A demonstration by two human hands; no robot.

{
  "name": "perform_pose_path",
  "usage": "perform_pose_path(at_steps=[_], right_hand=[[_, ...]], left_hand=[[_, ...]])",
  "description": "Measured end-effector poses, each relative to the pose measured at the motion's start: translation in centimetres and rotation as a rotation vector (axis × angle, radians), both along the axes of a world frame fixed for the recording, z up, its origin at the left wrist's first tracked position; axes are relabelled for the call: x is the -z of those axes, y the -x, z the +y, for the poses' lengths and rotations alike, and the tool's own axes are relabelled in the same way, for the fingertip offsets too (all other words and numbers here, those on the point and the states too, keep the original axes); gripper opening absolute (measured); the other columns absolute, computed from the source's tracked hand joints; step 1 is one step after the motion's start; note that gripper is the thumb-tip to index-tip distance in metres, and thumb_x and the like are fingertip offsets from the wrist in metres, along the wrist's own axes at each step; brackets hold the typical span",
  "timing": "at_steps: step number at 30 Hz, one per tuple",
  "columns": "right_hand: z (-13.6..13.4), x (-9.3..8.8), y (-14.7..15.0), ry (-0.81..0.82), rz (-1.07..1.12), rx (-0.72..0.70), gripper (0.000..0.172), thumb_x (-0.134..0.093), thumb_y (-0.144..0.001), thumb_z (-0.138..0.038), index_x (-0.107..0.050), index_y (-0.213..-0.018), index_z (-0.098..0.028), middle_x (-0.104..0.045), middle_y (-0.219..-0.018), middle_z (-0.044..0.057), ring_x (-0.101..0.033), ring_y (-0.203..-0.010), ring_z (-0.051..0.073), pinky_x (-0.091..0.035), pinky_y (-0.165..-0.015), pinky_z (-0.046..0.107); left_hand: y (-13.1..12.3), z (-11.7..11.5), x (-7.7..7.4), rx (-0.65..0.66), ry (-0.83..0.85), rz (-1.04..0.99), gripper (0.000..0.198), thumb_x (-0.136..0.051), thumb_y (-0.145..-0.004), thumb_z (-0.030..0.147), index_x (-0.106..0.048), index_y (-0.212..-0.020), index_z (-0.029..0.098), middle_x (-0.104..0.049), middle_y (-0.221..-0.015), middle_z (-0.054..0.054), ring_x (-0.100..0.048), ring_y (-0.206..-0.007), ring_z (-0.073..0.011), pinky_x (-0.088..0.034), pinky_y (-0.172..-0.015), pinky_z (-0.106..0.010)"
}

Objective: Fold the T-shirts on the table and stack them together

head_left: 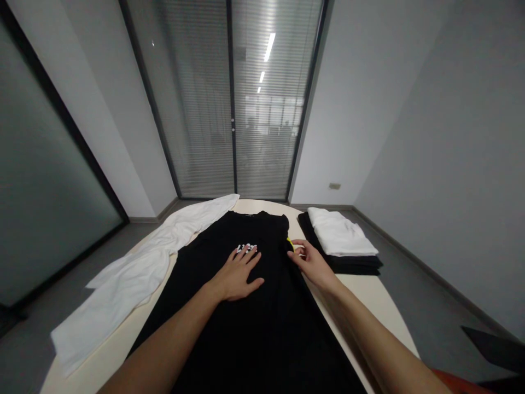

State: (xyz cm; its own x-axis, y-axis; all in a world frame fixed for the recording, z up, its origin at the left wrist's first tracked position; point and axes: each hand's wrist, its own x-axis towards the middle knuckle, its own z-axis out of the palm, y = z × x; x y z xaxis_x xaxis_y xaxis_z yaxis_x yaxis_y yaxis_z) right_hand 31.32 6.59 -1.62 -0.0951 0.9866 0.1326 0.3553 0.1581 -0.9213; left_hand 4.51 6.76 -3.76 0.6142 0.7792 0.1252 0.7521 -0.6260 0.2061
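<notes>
A black T-shirt (262, 328) lies spread on the table, its collar at the far end and white lettering on its chest. Flat on that lettering rests my left hand (238, 276), fingers spread, covering part of the print. At the shirt's right edge, near the sleeve, my right hand (309, 262) pinches the black fabric between thumb and fingers. A small yellow bit (290, 241) shows beside those fingertips; what it is I cannot make out.
White garments (139, 273) lie loosely along the table's left edge, partly hanging over. To the right sits a stack of folded black clothes (356, 265) topped by a folded white garment (340, 232). The pale rounded table (371, 295) stands before a glass partition (262, 164).
</notes>
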Motion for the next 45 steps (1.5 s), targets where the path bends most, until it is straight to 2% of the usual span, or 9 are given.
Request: perform_pose_path(at_steps=[6, 11, 15, 18, 21, 26, 34, 42, 45], right_hand=[[-0.9, 0.8, 2.6, -0.043, 0.174, -0.23, 0.057, -0.066, -0.085, -0.048, -0.045, -0.131, -0.023, -0.063, -0.101, 0.003, -0.059, -0.08, 0.012, -0.048, -0.078, 0.028], [-1.3, 1.6, 3.0, 0.019, 0.095, -0.344, 0.049, -0.064, -0.088, -0.037, -0.048, -0.131, -0.021, -0.068, -0.113, 0.009, -0.063, -0.092, 0.015, -0.048, -0.085, 0.031], [-1.6, 0.3, 2.4, -0.023, -0.127, -0.323, 0.028, -0.063, -0.085, -0.028, -0.062, -0.111, -0.019, -0.069, -0.1, 0.006, -0.063, -0.089, 0.016, -0.048, -0.078, 0.028], [-2.0, -1.1, 1.7, -0.057, -0.396, -0.226, 0.012, -0.064, -0.084, -0.029, -0.064, -0.09, -0.02, -0.066, -0.078, 0.001, -0.058, -0.07, 0.014, -0.044, -0.066, 0.025], [-2.4, -2.0, 0.8, 0.02, -0.543, -0.205, 0.017, -0.068, -0.083, -0.037, -0.065, -0.084, -0.02, -0.066, -0.07, 0.0, -0.056, -0.062, 0.014, -0.04, -0.06, 0.024], [-2.9, -2.6, 0.1, 0.208, -0.583, -0.257, 0.027, -0.07, -0.08, -0.045, -0.067, -0.075, -0.018, -0.066, -0.066, 0.001, -0.054, -0.059, 0.013, -0.036, -0.053, 0.023], [-3.1, -3.4, -0.5, 0.51, -0.534, -0.477, 0.03, -0.065, -0.082, -0.043, -0.056, -0.068, -0.018, -0.054, -0.052, -0.004, -0.047, -0.046, 0.008, -0.038, -0.047, 0.02], [-3.0, -3.5, -2.1, 0.628, -0.44, -0.544, 0.045, -0.067, -0.079, -0.059, -0.052, -0.068, -0.019, -0.062, -0.058, 0.0, -0.058, -0.05, 0.012, -0.045, -0.049, 0.021], [-3.1, -3.5, -2.2, 0.62, -0.515, -0.523, 0.048, -0.068, -0.078, -0.064, -0.053, -0.07, -0.019, -0.059, -0.054, -0.001, -0.057, -0.048, 0.012, -0.043, -0.048, 0.021]], left_hand=[[-0.3, 0.4, -0.1, -0.051, -0.023, -0.106, 0.046, -0.049, -0.096, 0.039, -0.054, -0.14, 0.024, -0.046, -0.156, -0.007, -0.033, -0.149, -0.027, -0.025, -0.122, -0.049], [-0.6, 0.6, -0.4, -0.073, -0.086, -0.252, 0.036, -0.054, -0.091, 0.024, -0.058, -0.127, 0.021, -0.066, -0.128, -0.008, -0.06, -0.12, -0.0234, -0.044, -0.108, -0.04], [-0.6, 0.6, -0.4, -0.019, -0.089, -0.254, 0.048, -0.051, -0.094, 0.023, -0.049, -0.142, 0.022, -0.062, -0.136, -0.008, -0.056, -0.125, -0.0232, -0.043, -0.11, -0.04], [-0.6, 0.6, -0.3, 0.019, -0.069, -0.213, 0.049, -0.046, -0.098, 0.025, -0.047, -0.147, 0.027, -0.059, -0.138, -0.006, -0.053, -0.127, -0.0228, -0.041, -0.112, -0.041], [-0.5, 0.6, -0.2, 0.016, -0.057, -0.189, 0.048, -0.045, -0.098, 0.026, -0.049, -0.147, 0.028, -0.057, -0.141, -0.006, -0.051, -0.129, -0.0233, -0.039, -0.113, -0.042], [-0.5, 0.6, -0.1, 0.027, -0.057, -0.202, 0.048, -0.048, -0.098, 0.03, -0.049, -0.146, 0.025, -0.057, -0.141, -0.007, -0.05, -0.129, -0.0242, -0.039, -0.113, -0.042], [-0.4, 0.5, -0.1, 0.061, -0.08, -0.22, 0.06, -0.061, -0.091, 0.042, -0.046, -0.146, 0.023, -0.054, -0.144, -0.01, -0.049, -0.132, -0.028, -0.038, -0.114, -0.046], [-0.2, 0.6, 0.0, 0.074, -0.072, -0.201, 0.058, -0.059, -0.093, 0.044, -0.046, -0.147, 0.027, -0.053, -0.145, -0.009, -0.048, -0.132, -0.0286, -0.039, -0.113, -0.047], [-0.2, 0.6, 0.0, 0.088, -0.08, -0.195, 0.056, -0.059, -0.094, 0.043, -0.047, -0.147, 0.028, -0.052, -0.145, -0.009, -0.047, -0.133, -0.0289, -0.039, -0.113, -0.048]])
